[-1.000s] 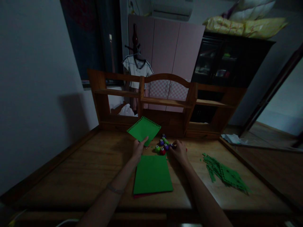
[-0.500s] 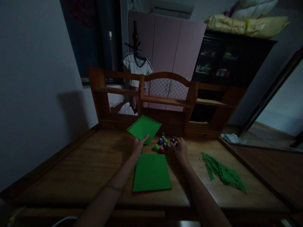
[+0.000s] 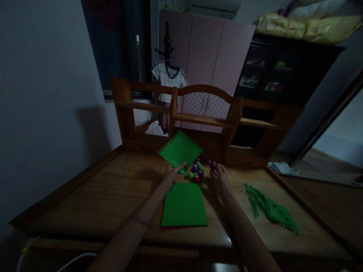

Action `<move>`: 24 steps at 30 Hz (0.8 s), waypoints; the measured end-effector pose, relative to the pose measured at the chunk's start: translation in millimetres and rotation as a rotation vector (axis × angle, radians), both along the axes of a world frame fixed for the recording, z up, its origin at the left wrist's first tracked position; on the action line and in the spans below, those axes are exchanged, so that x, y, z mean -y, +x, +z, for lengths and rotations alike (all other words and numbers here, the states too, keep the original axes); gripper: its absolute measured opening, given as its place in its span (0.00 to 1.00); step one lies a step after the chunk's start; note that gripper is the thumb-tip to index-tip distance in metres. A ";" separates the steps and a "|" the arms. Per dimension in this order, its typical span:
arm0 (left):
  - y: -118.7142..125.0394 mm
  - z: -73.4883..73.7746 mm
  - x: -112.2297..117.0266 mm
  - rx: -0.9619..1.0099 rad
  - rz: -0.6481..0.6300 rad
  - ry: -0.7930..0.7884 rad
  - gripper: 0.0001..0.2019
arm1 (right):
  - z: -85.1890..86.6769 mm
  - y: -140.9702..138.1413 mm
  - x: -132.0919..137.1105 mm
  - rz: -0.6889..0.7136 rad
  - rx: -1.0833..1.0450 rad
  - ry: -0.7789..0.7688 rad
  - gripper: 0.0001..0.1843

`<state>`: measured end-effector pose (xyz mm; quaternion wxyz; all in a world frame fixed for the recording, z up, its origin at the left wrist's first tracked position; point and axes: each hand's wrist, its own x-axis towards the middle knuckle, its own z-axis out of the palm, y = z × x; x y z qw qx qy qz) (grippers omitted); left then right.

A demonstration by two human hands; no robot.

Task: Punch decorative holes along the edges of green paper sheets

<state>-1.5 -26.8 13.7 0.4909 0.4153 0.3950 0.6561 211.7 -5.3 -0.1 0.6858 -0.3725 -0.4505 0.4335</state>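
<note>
My left hand (image 3: 170, 175) is closed on a green sheet of paper (image 3: 180, 149), thumb on top. The sheet is tilted up, with rows of punched holes along its two far edges. Pinched in the fingers of my right hand (image 3: 220, 175) is a small purple craft punch (image 3: 212, 165), lifted off the desk and apart from the sheet. Between my hands stand several more small punches, among them a red one (image 3: 196, 178), a green one (image 3: 190, 175) and a purple one (image 3: 195, 168). A stack of green paper (image 3: 184, 206) lies nearer, with a reddish edge beneath.
On the right of the wooden desk (image 3: 119, 189) lies a heap of cut green paper strips and punched sheets (image 3: 273, 209). A wooden shelf unit (image 3: 202, 120) rises at the back edge. White tissue or plastic (image 3: 283, 168) lies beyond the desk's right edge.
My right hand has turned and raised the purple punch, which is now held more upright in the fingers. My left hand still holds the sheet. The whole view has shifted slightly.
</note>
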 end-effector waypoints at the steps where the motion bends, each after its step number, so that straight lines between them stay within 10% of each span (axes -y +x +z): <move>1: 0.4 0.1 0.2 -0.025 0.005 -0.011 0.22 | -0.2 -0.1 0.3 0.007 -0.015 -0.001 0.22; 24: -1.4 -7.2 -6.0 -0.255 0.130 -0.009 0.19 | 11.7 -21.1 14.8 0.214 0.037 -0.054 0.23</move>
